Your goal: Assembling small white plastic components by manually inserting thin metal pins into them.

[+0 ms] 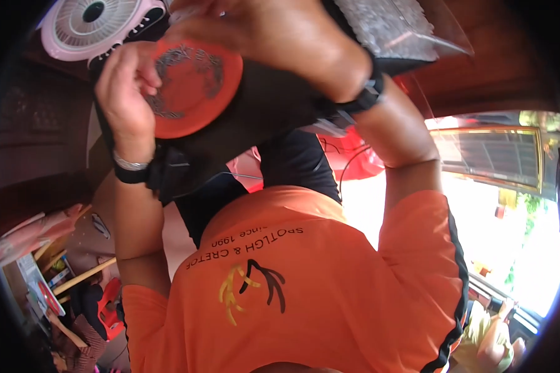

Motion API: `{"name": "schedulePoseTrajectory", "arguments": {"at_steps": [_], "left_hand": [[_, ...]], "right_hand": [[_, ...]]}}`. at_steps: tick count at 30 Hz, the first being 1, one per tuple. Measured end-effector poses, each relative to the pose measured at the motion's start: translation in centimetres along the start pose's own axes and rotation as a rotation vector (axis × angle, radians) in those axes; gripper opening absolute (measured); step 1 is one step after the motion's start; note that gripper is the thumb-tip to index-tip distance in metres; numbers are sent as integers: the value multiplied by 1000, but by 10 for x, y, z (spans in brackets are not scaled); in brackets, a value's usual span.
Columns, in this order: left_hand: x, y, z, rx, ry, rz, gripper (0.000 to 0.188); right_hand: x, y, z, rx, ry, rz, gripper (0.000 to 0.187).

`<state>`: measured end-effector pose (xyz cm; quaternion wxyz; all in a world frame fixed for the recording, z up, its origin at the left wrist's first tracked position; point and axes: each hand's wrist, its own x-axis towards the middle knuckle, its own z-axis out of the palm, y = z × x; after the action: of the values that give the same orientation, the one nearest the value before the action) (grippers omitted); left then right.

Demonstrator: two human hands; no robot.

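Observation:
A round orange-red plate (190, 84) lies on a black surface (261, 102), with many small dark slender pieces (213, 81) spread around it in a loose ring. At the plate's left rim is my left hand (127, 87), its fingers curled in; whatever they may hold is hidden. Above the plate's far side reaches my right hand (267, 31), blurred and partly cut off by the upper edge, so I cannot see whether its fingers grip anything. Both wrists carry black straps, and a silvery bracelet (130, 163) circles the left one.
A pink and white fan (93, 15) stands at the far left. At the far right is a clear plastic bag (392, 28) full of small pale pieces. A thin dark cable (348, 171) hangs near my right leg. Another person (488, 339) appears at the lower right.

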<state>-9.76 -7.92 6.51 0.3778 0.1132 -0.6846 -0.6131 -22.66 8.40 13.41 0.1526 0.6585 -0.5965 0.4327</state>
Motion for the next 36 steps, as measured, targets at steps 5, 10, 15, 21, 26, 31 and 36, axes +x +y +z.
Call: {"name": "schedulePoseTrajectory", "arguments": {"at_steps": [5, 10, 15, 21, 26, 31, 36], "left_hand": [[10, 12, -15, -98, 4, 74, 26], [-3, 40, -30, -34, -55, 71, 29], [-32, 52, -55, 47, -67, 29, 31], [-84, 25, -92, 97, 60, -74, 31], [-111, 12, -106, 157, 100, -149, 29], [-112, 0, -96, 151, 157, -214, 29], [-117, 9, -85, 76, 117, -208, 28]], "right_hand": [[-69, -27, -75, -231, -173, 185, 17], [-169, -26, -123, -238, -85, 736, 21], [-246, -11, -152, -527, -62, 1029, 21], [-322, 32, -173, -767, -338, 1087, 21], [-365, 35, -184, -595, -491, 1207, 22], [-388, 15, -187, -530, -644, 1261, 21], [-334, 23, -181, -736, -470, 1118, 15]]}}
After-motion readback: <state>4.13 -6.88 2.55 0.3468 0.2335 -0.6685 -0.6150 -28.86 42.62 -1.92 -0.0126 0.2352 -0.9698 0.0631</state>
